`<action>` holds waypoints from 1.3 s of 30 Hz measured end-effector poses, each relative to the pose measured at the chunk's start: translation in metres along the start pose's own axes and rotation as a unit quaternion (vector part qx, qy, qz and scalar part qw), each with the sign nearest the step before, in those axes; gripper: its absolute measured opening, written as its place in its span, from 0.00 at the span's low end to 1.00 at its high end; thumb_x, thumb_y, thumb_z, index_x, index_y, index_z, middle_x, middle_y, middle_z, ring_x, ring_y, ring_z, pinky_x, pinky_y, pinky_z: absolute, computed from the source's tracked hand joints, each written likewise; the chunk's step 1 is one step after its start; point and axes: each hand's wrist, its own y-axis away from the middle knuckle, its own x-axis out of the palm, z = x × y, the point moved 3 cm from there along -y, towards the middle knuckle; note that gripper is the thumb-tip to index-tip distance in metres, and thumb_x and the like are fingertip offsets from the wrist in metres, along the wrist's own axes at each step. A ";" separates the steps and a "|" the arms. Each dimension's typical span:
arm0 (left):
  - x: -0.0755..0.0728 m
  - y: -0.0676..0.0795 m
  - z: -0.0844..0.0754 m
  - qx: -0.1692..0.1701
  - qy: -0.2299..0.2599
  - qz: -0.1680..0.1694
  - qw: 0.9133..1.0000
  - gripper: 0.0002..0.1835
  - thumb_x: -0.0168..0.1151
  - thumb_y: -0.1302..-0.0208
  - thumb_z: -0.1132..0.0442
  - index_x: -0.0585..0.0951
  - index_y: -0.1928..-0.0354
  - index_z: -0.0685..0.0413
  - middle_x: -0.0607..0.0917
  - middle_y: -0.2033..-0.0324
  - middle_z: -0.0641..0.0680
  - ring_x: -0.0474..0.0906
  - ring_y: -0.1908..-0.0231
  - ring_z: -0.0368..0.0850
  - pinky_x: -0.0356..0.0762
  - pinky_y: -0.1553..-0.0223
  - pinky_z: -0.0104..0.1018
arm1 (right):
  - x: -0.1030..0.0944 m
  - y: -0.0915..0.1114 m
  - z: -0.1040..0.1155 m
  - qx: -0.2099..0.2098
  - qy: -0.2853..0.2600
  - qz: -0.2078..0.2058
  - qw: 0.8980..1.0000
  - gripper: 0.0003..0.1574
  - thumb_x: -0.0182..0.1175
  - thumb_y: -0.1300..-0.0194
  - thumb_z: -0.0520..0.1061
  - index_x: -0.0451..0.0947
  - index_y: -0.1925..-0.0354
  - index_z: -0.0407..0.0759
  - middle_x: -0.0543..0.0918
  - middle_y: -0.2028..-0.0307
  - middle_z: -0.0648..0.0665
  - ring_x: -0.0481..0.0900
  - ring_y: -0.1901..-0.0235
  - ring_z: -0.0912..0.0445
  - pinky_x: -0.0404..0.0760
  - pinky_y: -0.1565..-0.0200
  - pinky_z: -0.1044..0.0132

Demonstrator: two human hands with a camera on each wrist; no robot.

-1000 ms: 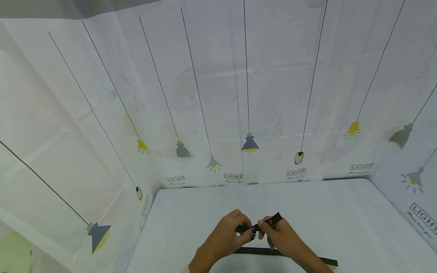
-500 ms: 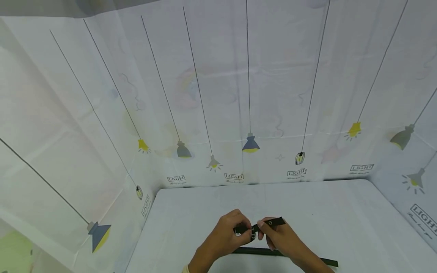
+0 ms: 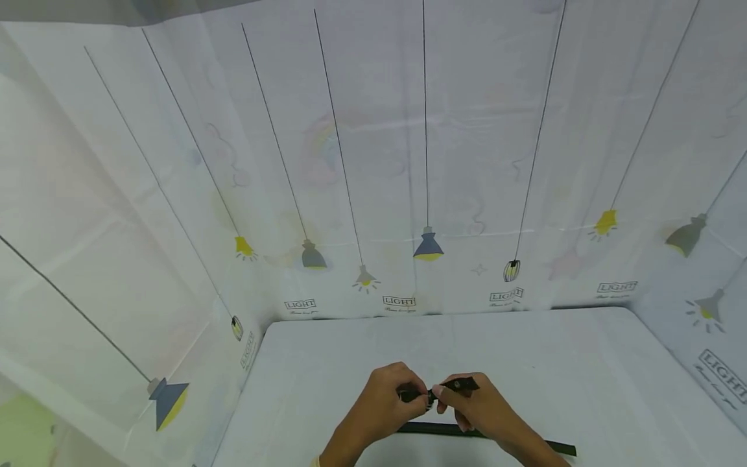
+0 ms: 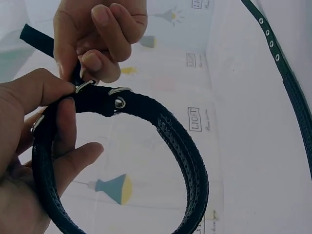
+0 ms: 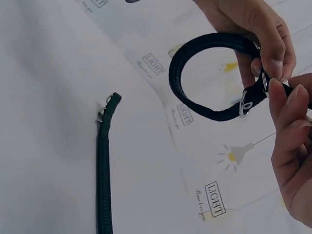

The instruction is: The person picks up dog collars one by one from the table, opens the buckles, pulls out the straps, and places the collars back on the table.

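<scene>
The left grip (image 3: pixel 385 403) pinches the collar (image 4: pixel 196 161) near its buckle (image 4: pixel 85 87); the right grip (image 3: pixel 481 407) pinches the strap tail (image 4: pixel 39 41). Slackening either may let the strap tail slip free.

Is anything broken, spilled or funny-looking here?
No, nothing stands out. The left hand and right hand pinch the looped strap, which shows no tear. The other strap lies on the table, and I see no spill.
</scene>
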 end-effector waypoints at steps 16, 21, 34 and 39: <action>-0.004 0.000 0.003 0.001 0.024 -0.004 1.000 0.04 0.67 0.37 0.63 0.85 0.64 0.43 0.82 0.66 0.41 0.77 0.64 0.29 0.80 0.62 0.27 | -0.006 0.001 0.008 -0.006 0.015 0.031 0.999 0.21 0.56 0.25 0.51 0.82 0.57 0.34 0.81 0.75 0.48 0.69 0.86 0.63 0.69 0.82 0.71; -0.006 -0.001 0.003 -0.042 -0.005 0.020 0.999 0.03 0.66 0.34 0.58 0.86 0.61 0.40 0.83 0.64 0.37 0.78 0.62 0.27 0.79 0.58 0.27 | -0.003 0.002 0.008 -0.006 0.003 0.006 1.000 0.21 0.56 0.25 0.51 0.81 0.55 0.33 0.82 0.71 0.46 0.70 0.85 0.63 0.71 0.80 0.71; 0.000 -0.005 0.001 -0.009 -0.049 0.045 0.998 0.02 0.68 0.39 0.63 0.85 0.64 0.49 0.82 0.69 0.41 0.74 0.69 0.26 0.76 0.65 0.22 | 0.004 0.003 0.005 -0.031 0.015 0.006 0.999 0.20 0.55 0.24 0.49 0.80 0.57 0.32 0.82 0.72 0.45 0.72 0.84 0.64 0.74 0.80 0.70; 0.002 -0.006 -0.002 0.001 -0.090 0.054 0.994 0.01 0.68 0.40 0.64 0.86 0.67 0.52 0.80 0.72 0.41 0.72 0.72 0.25 0.74 0.69 0.19 | 0.006 0.002 0.003 -0.033 0.038 0.008 0.999 0.18 0.54 0.24 0.48 0.80 0.58 0.33 0.82 0.72 0.45 0.73 0.84 0.63 0.74 0.80 0.70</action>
